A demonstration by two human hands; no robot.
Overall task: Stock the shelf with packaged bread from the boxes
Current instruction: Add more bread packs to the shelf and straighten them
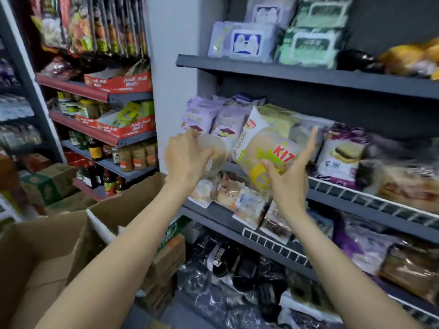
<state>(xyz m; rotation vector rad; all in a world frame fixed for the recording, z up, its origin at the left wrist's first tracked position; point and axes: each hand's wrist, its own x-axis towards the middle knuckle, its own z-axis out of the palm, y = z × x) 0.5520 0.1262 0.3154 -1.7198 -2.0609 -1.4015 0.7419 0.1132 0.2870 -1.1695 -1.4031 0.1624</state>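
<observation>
My left hand (pixel 187 157) grips a pale, clear-wrapped bread pack (pixel 217 150) at the left end of the middle shelf (pixel 356 198). My right hand (pixel 291 176) supports a white, green and yellow bread bag (pixel 263 143) with red letters; the thumb presses its lower front and the fingers stretch up behind it. The bag tilts in front of the purple and green bread packs (pixel 213 119) that stand on that shelf. An open cardboard box (pixel 59 245) sits at lower left under my left forearm.
Dark shelves run to the right: boxed packs (pixel 244 41) on top, purple sandwich-bread packs (pixel 342 155) to the right, wrapped pastries (pixel 240 198) one level down. A second rack with bottles and red trays (pixel 118 129) stands at left. Green cartons (pixel 47 184) and dark plastic-wrapped goods (pixel 237 269) cover the floor.
</observation>
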